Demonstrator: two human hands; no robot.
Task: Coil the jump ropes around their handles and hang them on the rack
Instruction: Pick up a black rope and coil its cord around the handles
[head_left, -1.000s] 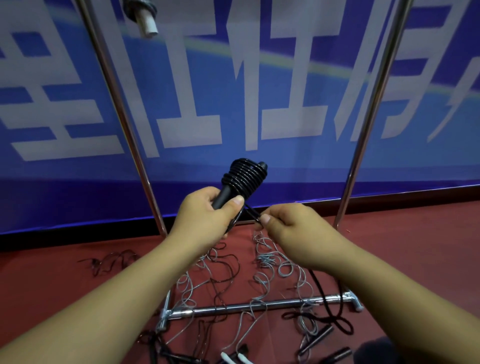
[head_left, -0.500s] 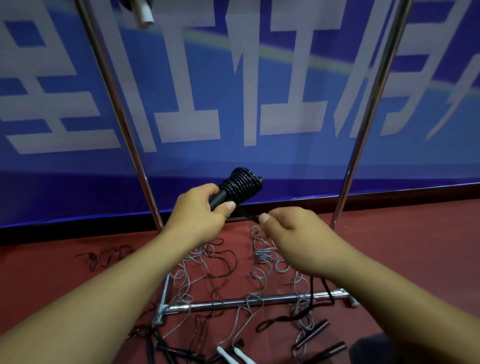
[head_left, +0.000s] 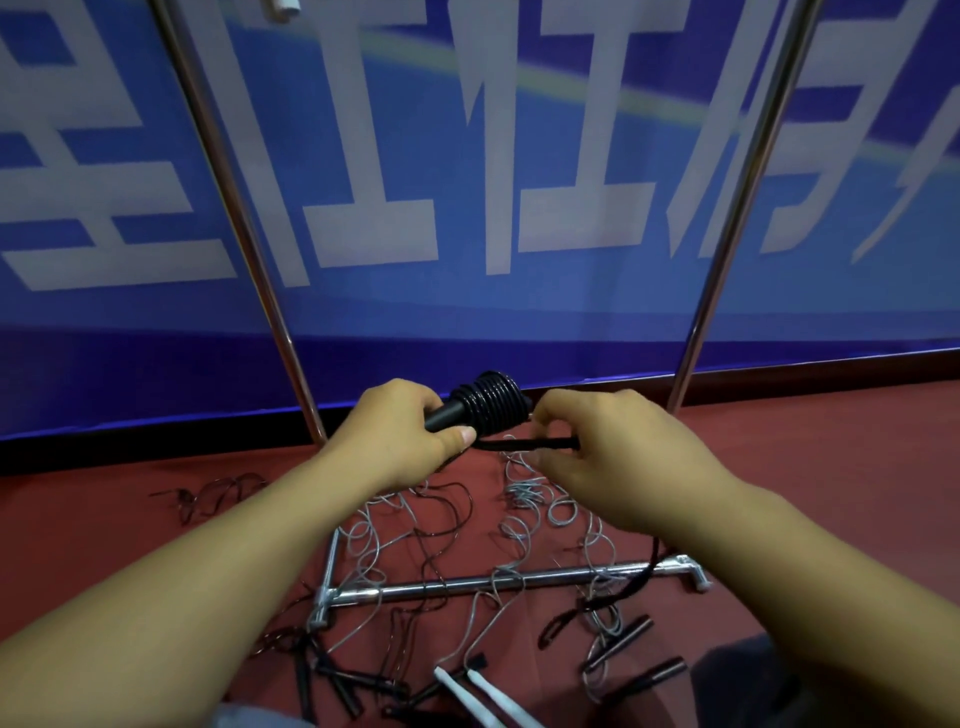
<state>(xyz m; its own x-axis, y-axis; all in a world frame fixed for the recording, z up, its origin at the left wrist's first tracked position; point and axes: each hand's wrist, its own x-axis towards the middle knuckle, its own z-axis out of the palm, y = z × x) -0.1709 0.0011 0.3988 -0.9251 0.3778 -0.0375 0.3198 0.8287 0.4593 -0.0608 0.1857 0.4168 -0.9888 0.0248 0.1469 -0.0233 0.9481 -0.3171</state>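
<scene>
Left hand (head_left: 400, 431) clenched on handle (head_left: 447, 414) below coil (head_left: 493, 402), held before rack (head_left: 727, 218). Right hand (head_left: 602, 457) pinches strap (head_left: 524, 444). Rope light, limp, springy; probably unwinds if tension slackens.

Bare forearms and hands (head_left: 400, 431), no sleeves visible.
</scene>
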